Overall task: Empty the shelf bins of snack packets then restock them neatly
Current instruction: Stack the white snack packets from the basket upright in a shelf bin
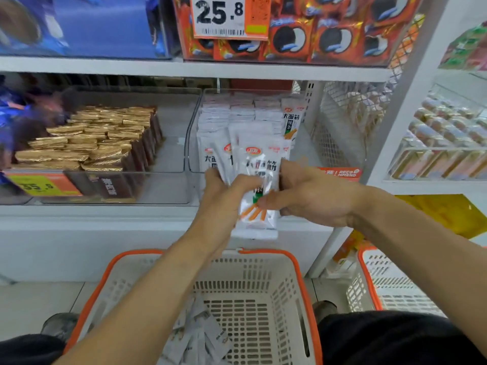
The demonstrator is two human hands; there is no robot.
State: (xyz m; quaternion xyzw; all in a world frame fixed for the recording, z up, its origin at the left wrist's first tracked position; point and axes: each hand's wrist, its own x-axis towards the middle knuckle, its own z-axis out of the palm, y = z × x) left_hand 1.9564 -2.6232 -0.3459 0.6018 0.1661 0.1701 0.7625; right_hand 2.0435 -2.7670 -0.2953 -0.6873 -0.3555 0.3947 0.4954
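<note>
Hands, left [224,191] and right [308,198], grip white packets [261,180]; fingers hide lower print, bin [193,143] front blurred.

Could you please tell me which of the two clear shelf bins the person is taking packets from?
The right-hand bin, holding white packets that both hands grip; the left bin holds gold-and-brown ones.

White, orange, gold
White packets [259,185] with orange sticks; white basket [245,285], orange rim; gold-and-brown wafer packs [87,143]; orange price tag [232,15].
</note>
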